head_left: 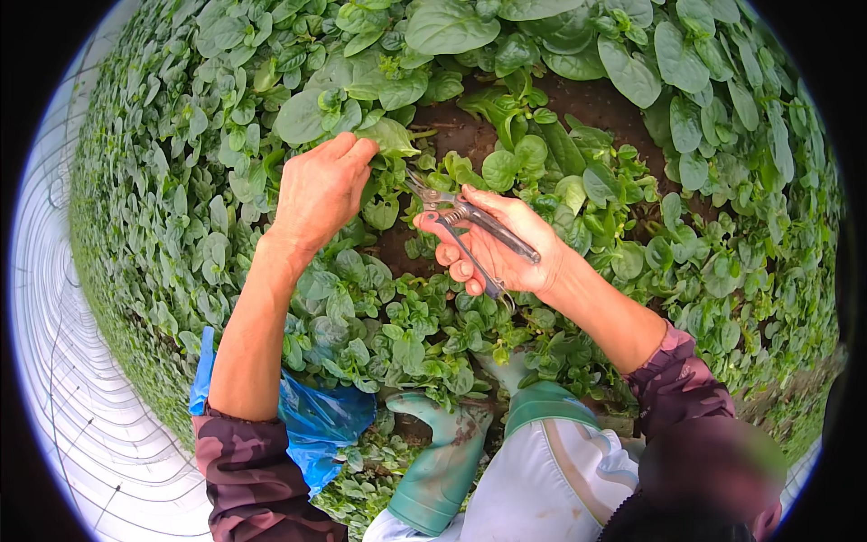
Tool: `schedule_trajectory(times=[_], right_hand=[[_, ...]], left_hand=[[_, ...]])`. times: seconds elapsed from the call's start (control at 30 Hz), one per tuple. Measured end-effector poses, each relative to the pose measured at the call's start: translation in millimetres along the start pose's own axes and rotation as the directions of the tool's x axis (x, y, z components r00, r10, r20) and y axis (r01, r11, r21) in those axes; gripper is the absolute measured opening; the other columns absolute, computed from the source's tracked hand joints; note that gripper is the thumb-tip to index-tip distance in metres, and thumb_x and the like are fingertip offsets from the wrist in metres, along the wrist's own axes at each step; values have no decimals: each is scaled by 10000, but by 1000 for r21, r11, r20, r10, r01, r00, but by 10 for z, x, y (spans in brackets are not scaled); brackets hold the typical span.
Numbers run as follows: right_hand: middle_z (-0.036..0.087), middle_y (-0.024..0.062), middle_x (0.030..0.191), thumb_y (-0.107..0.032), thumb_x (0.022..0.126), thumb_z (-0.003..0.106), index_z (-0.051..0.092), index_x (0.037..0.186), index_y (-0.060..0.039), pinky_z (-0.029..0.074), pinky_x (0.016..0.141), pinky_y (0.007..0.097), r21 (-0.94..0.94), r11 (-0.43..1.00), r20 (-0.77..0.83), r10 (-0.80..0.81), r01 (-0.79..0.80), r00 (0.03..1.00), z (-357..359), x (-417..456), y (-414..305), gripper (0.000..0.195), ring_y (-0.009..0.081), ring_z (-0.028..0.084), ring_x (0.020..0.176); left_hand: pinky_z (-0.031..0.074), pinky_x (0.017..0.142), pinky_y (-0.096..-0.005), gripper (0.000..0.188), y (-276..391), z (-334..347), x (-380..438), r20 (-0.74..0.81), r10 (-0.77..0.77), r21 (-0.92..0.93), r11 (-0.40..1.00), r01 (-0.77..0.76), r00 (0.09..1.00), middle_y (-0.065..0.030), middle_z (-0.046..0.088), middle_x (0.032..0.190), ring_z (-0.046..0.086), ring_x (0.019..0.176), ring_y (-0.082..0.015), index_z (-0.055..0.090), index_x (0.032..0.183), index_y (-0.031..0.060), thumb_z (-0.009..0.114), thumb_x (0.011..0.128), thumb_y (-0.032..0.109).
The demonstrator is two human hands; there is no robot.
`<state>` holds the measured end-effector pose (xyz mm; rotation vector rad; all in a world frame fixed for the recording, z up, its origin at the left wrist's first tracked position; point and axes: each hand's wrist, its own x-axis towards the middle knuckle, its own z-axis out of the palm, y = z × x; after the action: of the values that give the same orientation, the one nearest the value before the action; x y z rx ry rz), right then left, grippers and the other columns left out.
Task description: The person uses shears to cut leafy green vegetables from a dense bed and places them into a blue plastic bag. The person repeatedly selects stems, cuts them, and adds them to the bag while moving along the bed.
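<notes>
My left hand [326, 186], its fingers pinched together, holds a pale green leaf [391, 138] at the upper middle of the view. To the right, my right hand [501, 244] grips a pair of pruning shears [450, 206] with dark handles and a coil spring. Their blades point up and left, close below the held leaf, and look parted. Low leafy green plants [406, 325] surround both hands. Whether the blades touch a stem cannot be told.
A blue plastic bag [322, 420] lies at the lower left, partly behind my left forearm. Below the hands are green rubber boots [440, 454] among the plants. Bare brown soil [460, 129] shows between leaves. A ribbed, pale greenhouse cover [101, 420] curves along the left side.
</notes>
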<state>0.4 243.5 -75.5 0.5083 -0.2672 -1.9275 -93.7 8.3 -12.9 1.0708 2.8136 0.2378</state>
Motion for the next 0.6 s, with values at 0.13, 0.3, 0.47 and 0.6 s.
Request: schedule_trajectory(times=[0.13,0.3,0.47,0.6], right_hand=[[639,179,982,-534,1044,214,548,1282,-2,540,741,474,127,992,201,-4,-22,980,-134,147,-90,672,326,633,855],[584,125,905,-482,1054,246,524,1283,26,531,728,393,287,957,181,-23,-31,983,-4,248,-50,622,253,601,846],[471,25,706,-455,1050,352,519,1228,-26,359,420,275,292,954,91,-92,62,992,-61,41,86,493,113,432,496],[485,17,709,-531,1033,350,520,1275,-89,336,425,286,76,986,-14,-148,149,989,-11,-229,199,532,127,424,499]], left_hand=[[493,605,-415,215,2,30,46,-18,53,20,998,-53,998,-96,522,781,596,720,-315,599,999,86,658,802,24],[484,576,-398,228,38,24,17,1,106,76,991,-106,994,-87,490,750,590,688,-291,607,998,86,663,788,17],[440,554,-337,308,135,18,-147,-159,-7,-126,992,-13,987,-71,491,737,527,616,-251,644,1045,60,665,766,-66],[375,593,-215,188,266,-95,-646,-331,-398,-451,863,227,855,-5,519,767,463,665,-73,644,1060,23,654,889,-53]])
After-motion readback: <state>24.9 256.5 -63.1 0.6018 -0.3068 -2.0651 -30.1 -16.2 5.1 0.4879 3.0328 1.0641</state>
